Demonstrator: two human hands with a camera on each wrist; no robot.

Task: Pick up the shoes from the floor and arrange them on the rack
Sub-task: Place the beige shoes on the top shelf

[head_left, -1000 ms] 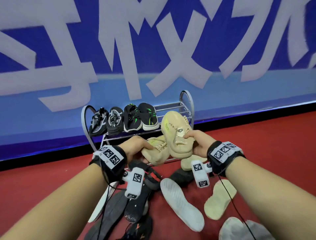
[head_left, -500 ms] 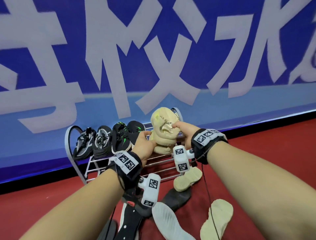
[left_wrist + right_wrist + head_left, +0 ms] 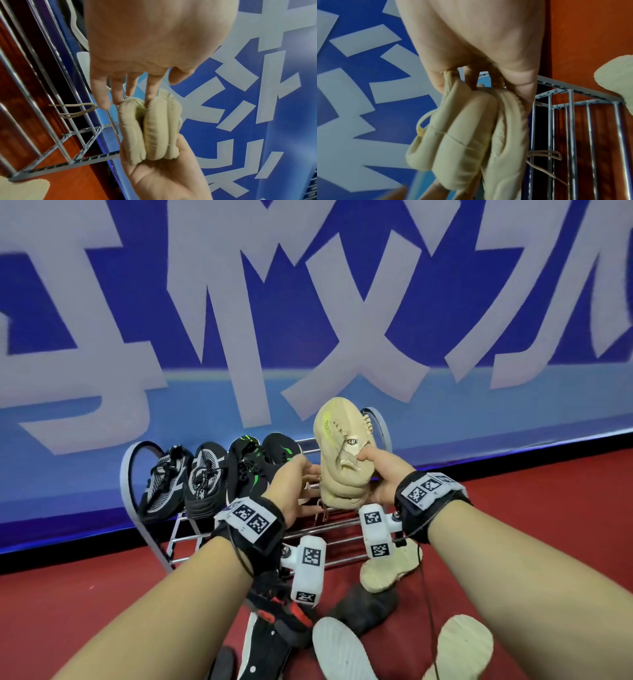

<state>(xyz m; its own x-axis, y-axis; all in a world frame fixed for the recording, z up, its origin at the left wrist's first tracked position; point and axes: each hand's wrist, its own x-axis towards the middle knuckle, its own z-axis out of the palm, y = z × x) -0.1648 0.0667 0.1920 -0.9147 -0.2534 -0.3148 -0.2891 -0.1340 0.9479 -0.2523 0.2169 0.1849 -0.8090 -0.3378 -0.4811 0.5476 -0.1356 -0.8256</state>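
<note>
A pair of beige shoes (image 3: pixel 344 463) is held sole to sole, toes up, over the right end of the chrome rack (image 3: pixel 342 530). My right hand (image 3: pixel 370 463) grips them, thumb hooked in one collar and palm under the heels (image 3: pixel 150 136). My left hand (image 3: pixel 301 481) touches their left side with straight fingers (image 3: pixel 130 89), the index tip between the two heels. In the right wrist view the beige shoes (image 3: pixel 462 135) hang from my right hand (image 3: pixel 479 81) and their laces (image 3: pixel 544 155) dangle by the rack bars (image 3: pixel 573 135).
On the rack's top shelf stand a grey-black pair (image 3: pixel 181 484) and a black-green pair (image 3: pixel 260 463); its right end is bare. On the red floor lie black shoes (image 3: pixel 274 628), a white-soled shoe (image 3: pixel 342 652), a dark shoe (image 3: pixel 366 601) and beige soles (image 3: pixel 459 645). A blue banner wall stands behind.
Both hands have lifted the beige shoes from low in front of the rack up to its top right end. The two shoes were brought together and my left fingers straightened.
</note>
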